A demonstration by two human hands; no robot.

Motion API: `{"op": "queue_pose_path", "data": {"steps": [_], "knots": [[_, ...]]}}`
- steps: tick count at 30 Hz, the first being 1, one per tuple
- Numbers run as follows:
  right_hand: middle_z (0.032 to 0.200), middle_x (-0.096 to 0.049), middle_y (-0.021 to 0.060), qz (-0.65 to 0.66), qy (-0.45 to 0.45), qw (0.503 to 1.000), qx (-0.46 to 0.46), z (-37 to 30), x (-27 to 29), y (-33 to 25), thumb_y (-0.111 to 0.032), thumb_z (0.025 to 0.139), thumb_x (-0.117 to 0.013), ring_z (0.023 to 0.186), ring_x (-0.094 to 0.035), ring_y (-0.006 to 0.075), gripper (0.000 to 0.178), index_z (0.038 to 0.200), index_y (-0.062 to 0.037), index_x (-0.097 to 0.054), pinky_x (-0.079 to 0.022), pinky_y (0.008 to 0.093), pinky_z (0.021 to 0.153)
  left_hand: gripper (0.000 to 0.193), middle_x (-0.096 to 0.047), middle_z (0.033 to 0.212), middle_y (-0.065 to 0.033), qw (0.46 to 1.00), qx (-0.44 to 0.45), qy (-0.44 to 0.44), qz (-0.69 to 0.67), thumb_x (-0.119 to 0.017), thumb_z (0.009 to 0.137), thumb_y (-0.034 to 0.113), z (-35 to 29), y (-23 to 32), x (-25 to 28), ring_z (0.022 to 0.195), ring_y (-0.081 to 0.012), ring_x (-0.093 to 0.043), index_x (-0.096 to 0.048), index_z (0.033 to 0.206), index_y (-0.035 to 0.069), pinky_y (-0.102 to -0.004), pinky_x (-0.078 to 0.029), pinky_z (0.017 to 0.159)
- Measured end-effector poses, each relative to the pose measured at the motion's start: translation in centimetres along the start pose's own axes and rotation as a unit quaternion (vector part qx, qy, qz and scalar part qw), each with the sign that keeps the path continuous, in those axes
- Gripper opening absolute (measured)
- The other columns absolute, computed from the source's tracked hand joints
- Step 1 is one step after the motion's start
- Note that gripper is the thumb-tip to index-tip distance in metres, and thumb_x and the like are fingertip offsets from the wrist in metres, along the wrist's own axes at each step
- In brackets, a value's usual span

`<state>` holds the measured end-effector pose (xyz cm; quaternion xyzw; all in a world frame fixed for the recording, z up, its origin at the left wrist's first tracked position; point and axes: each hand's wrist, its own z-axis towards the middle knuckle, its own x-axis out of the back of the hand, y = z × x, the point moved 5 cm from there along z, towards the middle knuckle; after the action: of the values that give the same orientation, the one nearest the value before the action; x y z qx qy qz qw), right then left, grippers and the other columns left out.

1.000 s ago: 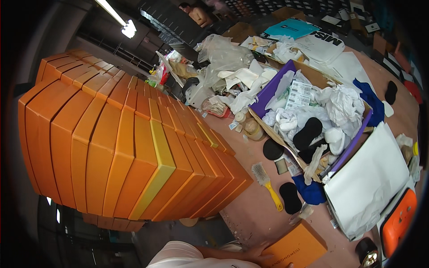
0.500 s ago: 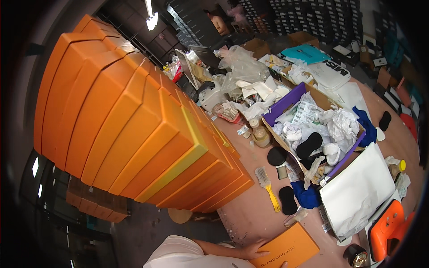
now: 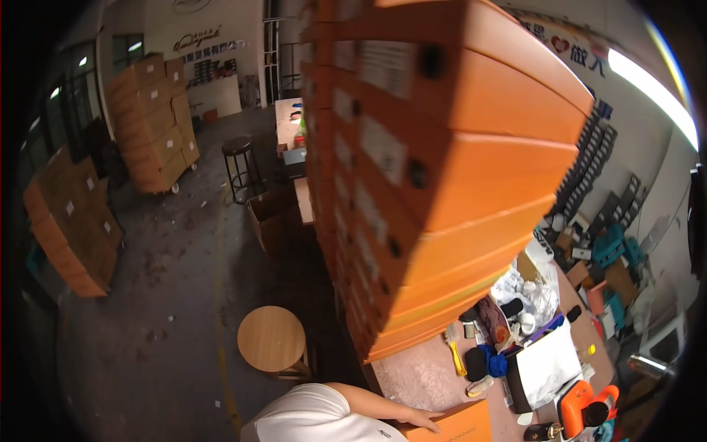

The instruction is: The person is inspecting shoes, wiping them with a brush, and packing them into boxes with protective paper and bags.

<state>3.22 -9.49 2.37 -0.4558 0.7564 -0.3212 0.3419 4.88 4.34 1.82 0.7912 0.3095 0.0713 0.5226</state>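
- The orange box (image 3: 462, 425) lies at 5 o'clock in the head view, on the pinkish tabletop (image 3: 414, 377), partly cut off by the lower edge.
- Its far edge slants from between 8 and 9 toward between 2 and 3 o'clock, and the dark lettering slants a similar way; the long axis appears to follow them, though the cut-off hides the full outline.
- The left hand (image 3: 421, 418) reaches in from 9 o'clock, fingers extended onto the box's left end; whether it grips, I cannot tell.
- The right hand is out of view, so its state cannot be told.
- From the box, the yellow-handled brush (image 3: 455, 351) is at 12 o'clock, the blue cloth (image 3: 496, 362) at 1, the white sheet (image 3: 549, 361) at 2.
- The tall stack of orange boxes (image 3: 471, 195) rises beyond, toward 12.
- The round wooden stool (image 3: 271, 337) stands at 7 o'clock in the view.
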Motion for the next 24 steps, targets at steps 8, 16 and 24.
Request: {"op": "queue_pose_path", "data": {"steps": [8, 16, 24], "knots": [[0.131, -0.042, 0.0199, -0.016, -0.036, 0.999, -0.036, -4.3, -4.5, 2.7, -0.036, 0.088, -0.059, 0.121, -0.040, 0.0321, 0.069, 0.138, 0.0020, -0.030, -0.034, 0.0394, 0.101, 0.094, -0.036, 0.145, -0.0102, 0.968, -0.048, 0.017, -0.246, -0.062, 0.081, 0.055, -5.0, -4.3, -0.4, 0.132, -0.0214, -0.036, -0.015, 0.150, 0.013, -0.0367, -0.030, 0.106], [0.125, -0.048, 0.0165, 0.044, -0.048, 0.995, -0.074, -8.6, -2.6, 4.8, -0.029, 0.088, -0.060, 0.116, -0.046, 0.0287, 0.060, 0.134, 0.0004, -0.034, -0.039, 0.0387, 0.096, 0.060, -0.057, 0.120, -0.0158, 0.970, -0.020, 0.141, -0.196, -0.061, 0.082, 0.038, -6.3, -5.3, 1.1, 0.110, -0.0236, -0.054, -0.048, 0.128, 0.002, -0.0368, -0.044, 0.091], [0.119, -0.054, 0.0132, 0.144, -0.070, 0.979, -0.127, -10.7, 0.7, 6.5, -0.022, 0.089, -0.060, 0.110, -0.051, 0.0254, 0.052, 0.131, -0.0011, -0.039, -0.044, 0.0380, 0.091, 0.076, -0.046, 0.137, -0.0219, 0.963, -0.035, 0.208, -0.168, -0.060, 0.082, 0.034, -8.1, -5.5, 0.3, 0.124, -0.0281, -0.047, -0.031, 0.141, -0.005, -0.0349, -0.039, 0.102]]}}
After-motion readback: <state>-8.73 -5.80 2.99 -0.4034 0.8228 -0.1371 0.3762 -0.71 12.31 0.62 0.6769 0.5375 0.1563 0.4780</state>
